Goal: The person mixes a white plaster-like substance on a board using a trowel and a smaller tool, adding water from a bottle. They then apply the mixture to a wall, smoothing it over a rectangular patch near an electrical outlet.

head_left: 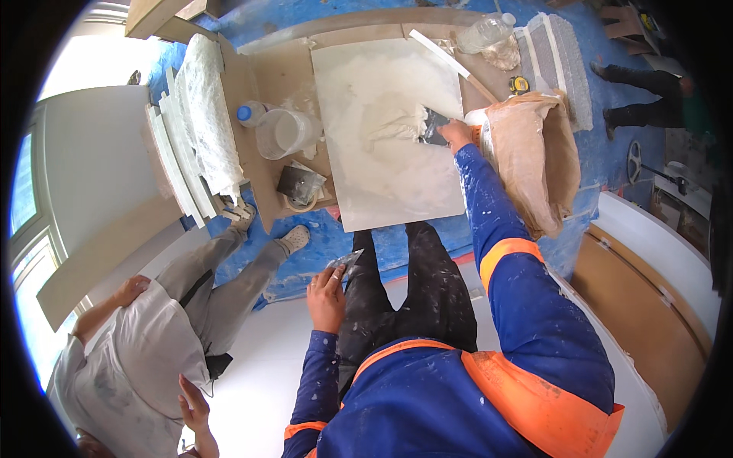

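My right hand (456, 134) grips a dark putty knife (434, 128), its blade in white paste (405, 127) on a large powder-dusted board (351, 206). An open paper sack (527, 168) lies just right of the board. Below the board, over my legs, my left hand (325, 296) holds a metal scraper (345, 263), fingers closed round it.
A bucket (282, 136), blue-capped bottle (252, 114) and scrapers (298, 185) sit left of the board. A clear bottle (486, 32), tape measure (519, 85) and pale strip (443, 53) lie at right. A co-worker (130, 366) is at lower left; another person's legs (634, 91) show upper right.
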A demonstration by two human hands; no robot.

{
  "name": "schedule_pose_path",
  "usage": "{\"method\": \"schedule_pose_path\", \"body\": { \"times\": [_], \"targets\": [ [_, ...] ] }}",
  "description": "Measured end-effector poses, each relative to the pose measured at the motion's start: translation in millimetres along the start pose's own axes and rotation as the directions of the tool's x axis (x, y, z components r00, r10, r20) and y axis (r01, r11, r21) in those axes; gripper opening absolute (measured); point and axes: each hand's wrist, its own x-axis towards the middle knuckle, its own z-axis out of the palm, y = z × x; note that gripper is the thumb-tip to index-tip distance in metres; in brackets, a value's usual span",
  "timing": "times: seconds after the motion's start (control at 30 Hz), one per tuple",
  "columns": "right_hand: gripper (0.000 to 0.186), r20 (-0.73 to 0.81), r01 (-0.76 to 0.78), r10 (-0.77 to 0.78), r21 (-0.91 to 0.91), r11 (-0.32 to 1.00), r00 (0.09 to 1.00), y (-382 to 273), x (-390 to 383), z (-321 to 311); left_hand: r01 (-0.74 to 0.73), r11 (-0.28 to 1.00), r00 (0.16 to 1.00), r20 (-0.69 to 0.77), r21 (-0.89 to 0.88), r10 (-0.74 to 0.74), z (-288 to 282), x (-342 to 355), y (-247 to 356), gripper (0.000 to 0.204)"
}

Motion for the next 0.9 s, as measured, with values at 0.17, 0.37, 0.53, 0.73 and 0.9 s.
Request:
{"method": "schedule_pose_path", "body": {
  "times": [0.17, 0.37, 0.53, 0.73, 0.9],
  "targets": [
    [0.048, 0.157, 0.302, -0.271, -0.229, 0.925, 0.95, -69.6, 20.1, 22.0, -0.015, 1.0, 1.0, 0.016, 0.011, 0.015, -5.9, 0.0, 0.2, 0.033],
    [0.028, 0.279, 0.697, -0.651, -0.433, 0.571, 0.706, -139.6, -82.7, 14.5, 0.009, 1.0, 1.0, -0.012, -0.009, -0.009, -11.5, -0.8, 0.3, 0.032],
    [0.03, 0.062, 0.791, -0.857, -0.423, 0.441, 0.511, -77.1, -128.8, 36.3, -0.012, 0.999, 0.999, -0.052, -0.034, 0.01, -21.4, 7.4, -1.9, 0.032],
    [0.025, -0.129, 0.314, -0.308, 0.029, 0.949, 0.943, -55.9, -119.6, 5.9, 0.029, 0.999, 0.998, -0.058, -0.04, -0.031, -19.6, -4.4, -13.5, 0.029],
    [0.022, 0.379, -0.443, 0.229, 0.787, 0.43, 0.896, 39.1, -111.1, 37.6, 0.002, 0.999, 0.997, -0.078, -0.044, -0.005, -24.7, 8.8, 3.2, 0.029]
  ]
}}
